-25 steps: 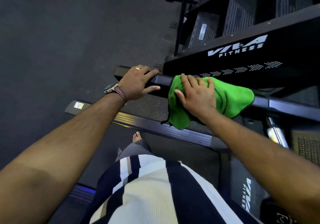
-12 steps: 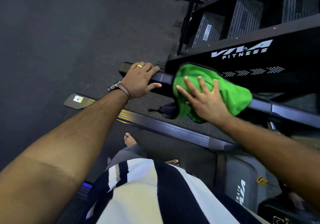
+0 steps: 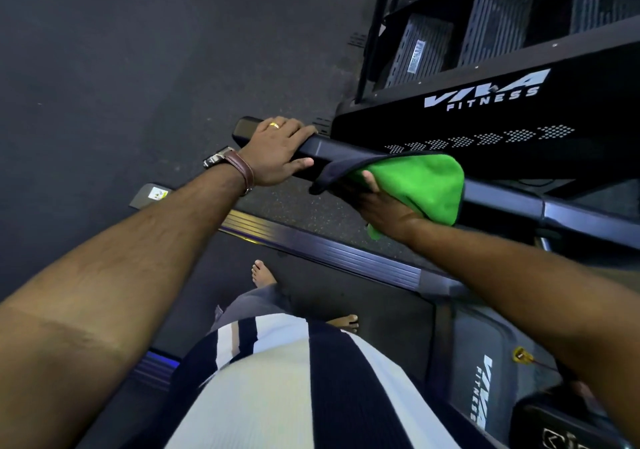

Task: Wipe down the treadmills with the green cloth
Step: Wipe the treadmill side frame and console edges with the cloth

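We look down from head height at our own two arms reaching forward over a treadmill [image 3: 363, 258], our bare feet on its dark belt. A long dark handrail [image 3: 502, 199] crosses in front of us, running from the left, where its end cap sits, away to the right and slightly toward us. Our left hand [image 3: 277, 152] lies on top of the rail near that left end, fingers curled over it and thumb stretched along its near side, steadying us. Just beside it to the right, our right hand [image 3: 384, 206] grips the green cloth [image 3: 426, 185], which is draped over the rail so that it covers the top and near face; the hand cups it from below with the thumb [image 3: 369, 180] pressing into the fabric, the other fingers hidden under the cloth. The cloth's dark hem nearly reaches the left thumb, so we judge the unwiped length lies rightward along the rail, and the right hand is the one placed to slide that way.
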Available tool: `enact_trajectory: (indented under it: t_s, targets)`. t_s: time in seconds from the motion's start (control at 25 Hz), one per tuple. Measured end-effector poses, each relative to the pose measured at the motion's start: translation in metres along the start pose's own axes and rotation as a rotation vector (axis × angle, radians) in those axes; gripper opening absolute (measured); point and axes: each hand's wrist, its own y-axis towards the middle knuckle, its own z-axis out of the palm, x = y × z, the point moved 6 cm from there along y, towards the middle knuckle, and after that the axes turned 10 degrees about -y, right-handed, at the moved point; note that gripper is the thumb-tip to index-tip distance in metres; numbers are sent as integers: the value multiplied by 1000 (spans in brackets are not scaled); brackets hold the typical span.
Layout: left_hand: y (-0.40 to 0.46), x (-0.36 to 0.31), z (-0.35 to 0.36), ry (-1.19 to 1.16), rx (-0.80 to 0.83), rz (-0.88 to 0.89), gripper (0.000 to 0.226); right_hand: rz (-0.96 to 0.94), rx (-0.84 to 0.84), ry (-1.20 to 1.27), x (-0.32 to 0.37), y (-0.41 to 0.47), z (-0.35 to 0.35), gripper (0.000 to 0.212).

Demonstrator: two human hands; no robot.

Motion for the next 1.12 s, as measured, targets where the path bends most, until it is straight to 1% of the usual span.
enact_trajectory:
  t_s: [0.04,0.08,0.12,0.16,0.2,0.24,0.32,0.4,0.48,0.56,0.6,0.68,0.72,0.76,0.8,0.84,0.92,0.96,1.0,1.04,1.08,1.12]
  targets:
    - [0,0,-1,-34,-12,9,67,5,3,-2,1,7,-6,62]
    - [0,0,-2,-88,-31,26,64,54,-52,86,-9,9,-13,65]
    - [-1,0,-5,-144,-51,52,59,157,-118,227,-26,2,-15,71]
    - [-3,1,-7,-179,-77,73,55,233,-136,397,-42,-12,-12,76]
    - [-6,5,-11,-191,-115,75,51,273,-133,536,-51,-25,-9,79]
    - [-10,13,-15,-190,-166,48,50,309,-79,623,-59,-34,-8,79]
    - [-19,33,-21,-208,-266,-90,50,382,51,744,-76,-22,-18,81]
    - [-27,50,-19,-279,-288,-214,50,438,231,958,-98,19,-14,80]
    - [-27,53,-14,-319,-277,-243,51,423,460,1268,-117,47,1,76]
    - [-25,52,-11,-334,-261,-255,52,378,635,1492,-126,45,25,76]
    - [-23,52,-10,-342,-253,-256,51,363,759,1626,-125,39,35,77]
    - [-23,57,-8,-354,-270,-276,49,352,998,1972,-115,40,35,74]
    - [-22,59,-8,-374,-302,-290,47,361,1048,2085,-113,51,28,70]
    - [-22,62,-7,-421,-357,-310,44,368,1032,2102,-115,67,19,67]
    - [-23,64,-7,-504,-428,-343,40,336,929,1997,-119,82,11,68]
    - [-25,69,-6,-644,-496,-409,35,304,772,1805,-122,94,9,71]
    - [-31,78,2,-1060,-611,-580,26,348,439,1382,-127,82,1,71]
    - [-35,78,6,-1278,-666,-648,24,396,378,1254,-127,64,-4,68]
    - [-39,77,9,-1463,-729,-691,26,462,382,1194,-124,59,-5,65]
    - [-40,75,10,-1610,-783,-721,34,541,427,1182,-121,65,-6,65]
    - [-40,73,12,-1722,-813,-744,47,610,486,1212,-117,83,-8,63]
    - [-41,71,13,-1812,-827,-753,59,626,505,1227,-111,106,-16,61]
